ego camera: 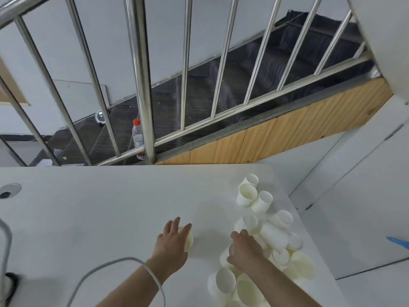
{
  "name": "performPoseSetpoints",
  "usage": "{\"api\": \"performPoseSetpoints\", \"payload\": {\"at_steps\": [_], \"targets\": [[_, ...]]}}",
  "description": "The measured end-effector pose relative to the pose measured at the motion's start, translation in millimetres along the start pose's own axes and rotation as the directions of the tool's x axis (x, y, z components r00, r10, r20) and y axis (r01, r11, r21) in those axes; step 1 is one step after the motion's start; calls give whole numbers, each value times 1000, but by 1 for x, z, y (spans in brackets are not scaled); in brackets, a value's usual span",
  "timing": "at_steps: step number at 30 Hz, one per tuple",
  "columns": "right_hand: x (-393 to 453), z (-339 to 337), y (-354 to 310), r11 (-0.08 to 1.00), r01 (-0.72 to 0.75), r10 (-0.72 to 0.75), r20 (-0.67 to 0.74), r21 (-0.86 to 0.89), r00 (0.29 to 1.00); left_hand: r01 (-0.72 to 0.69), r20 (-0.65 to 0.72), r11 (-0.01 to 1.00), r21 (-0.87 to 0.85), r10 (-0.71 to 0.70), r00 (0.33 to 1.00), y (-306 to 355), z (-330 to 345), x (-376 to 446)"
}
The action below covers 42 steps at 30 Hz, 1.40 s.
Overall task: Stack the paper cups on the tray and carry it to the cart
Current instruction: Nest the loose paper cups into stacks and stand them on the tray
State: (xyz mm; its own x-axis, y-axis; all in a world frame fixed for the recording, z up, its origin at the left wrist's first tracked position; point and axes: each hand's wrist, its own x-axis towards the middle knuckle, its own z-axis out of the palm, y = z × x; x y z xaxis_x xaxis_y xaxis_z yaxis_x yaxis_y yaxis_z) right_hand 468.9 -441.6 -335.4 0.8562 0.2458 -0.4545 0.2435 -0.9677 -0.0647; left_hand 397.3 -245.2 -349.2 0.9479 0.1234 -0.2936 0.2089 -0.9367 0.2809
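Observation:
Several white paper cups (269,229) lie scattered in a loose pile along the right side of a white table (99,218). My left hand (171,242) covers a single cup (189,240) that sits apart from the pile, fingers wrapped over its top. My right hand (245,249) reaches into the pile with fingers curled down among the cups; what it holds is hidden. No tray or cart is in view.
A steel railing (141,80) and dark stairs rise just beyond the table's far edge, with a plastic bottle (137,138) behind the rail. A grey cable (110,267) loops over my left forearm. A cable grommet (10,190) sits at far left.

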Motion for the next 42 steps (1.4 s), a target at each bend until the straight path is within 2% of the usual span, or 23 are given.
{"api": "performPoseSetpoints", "payload": {"at_steps": [4, 7, 9, 11, 13, 15, 17, 19, 21, 24, 26, 28, 29, 31, 33, 34, 38, 42], "targets": [[3, 1, 2, 1000, 10, -10, -12, 14, 1000, -17, 24, 1000, 12, 16, 1000, 5, 7, 11], [6, -3, 6, 997, 29, -24, -72, 67, 997, -7, 9, 1000, -16, 7, 1000, 5, 12, 12], [10, -8, 8, 986, 52, -30, -132, 161, 991, 20, -7, 1000, -23, -20, 1000, 2, 13, 13], [15, -14, 10, 942, 79, -19, -182, 327, 983, 44, 1, 999, -15, -44, 999, -1, 13, 13], [18, -19, 7, 802, 91, 24, -183, 590, 983, 34, 3, 999, -13, -34, 999, -4, 11, 14], [20, -24, 2, 551, 48, 71, -104, 833, 992, -14, -43, 997, -76, 11, 999, -5, 7, 15], [19, -30, -4, 279, -38, 48, 26, 960, 999, -93, -140, 970, -224, 62, 988, -3, 2, 16], [17, -35, -9, 58, -127, -4, 128, 990, 992, -174, -230, 906, -387, 88, 969, 0, -3, 16], [18, -37, -12, -55, -177, -39, 175, 983, 984, -207, -269, 847, -490, 78, 960, 3, -7, 14], [16, -37, -13, -112, -234, -76, 226, 966, 971, -222, -289, 801, -557, 63, 955, 7, -13, 12], [15, -36, -12, -102, -245, -85, 237, 964, 968, -226, -283, 798, -558, 73, 956, 8, -16, 11], [14, -33, -12, -40, -211, -67, 208, 977, 976, -231, -289, 815, -532, 82, 954, 9, -18, 11], [15, -31, -12, 32, -157, -26, 157, 987, 987, -236, -300, 832, -502, 89, 950, 10, -17, 11], [13, -28, -13, 231, 12, 78, -31, 973, 996, -248, -321, 869, -429, 110, 941, 12, -15, 13], [13, -26, -16, 380, 165, 70, -206, 910, 976, -259, -328, 899, -353, 140, 934, 15, -14, 14], [13, -24, -18, 429, 197, 29, -232, 881, 972, -263, -325, 909, -323, 155, 933, 17, -14, 15], [16, -15, -21, 596, 177, -93, -151, 784, 984, -262, -280, 922, -284, 182, 943, 24, -7, 15], [20, -6, -18, 640, 116, -17, -137, 759, 990, -218, -213, 954, -207, 174, 961, 23, -3, 13]]}}
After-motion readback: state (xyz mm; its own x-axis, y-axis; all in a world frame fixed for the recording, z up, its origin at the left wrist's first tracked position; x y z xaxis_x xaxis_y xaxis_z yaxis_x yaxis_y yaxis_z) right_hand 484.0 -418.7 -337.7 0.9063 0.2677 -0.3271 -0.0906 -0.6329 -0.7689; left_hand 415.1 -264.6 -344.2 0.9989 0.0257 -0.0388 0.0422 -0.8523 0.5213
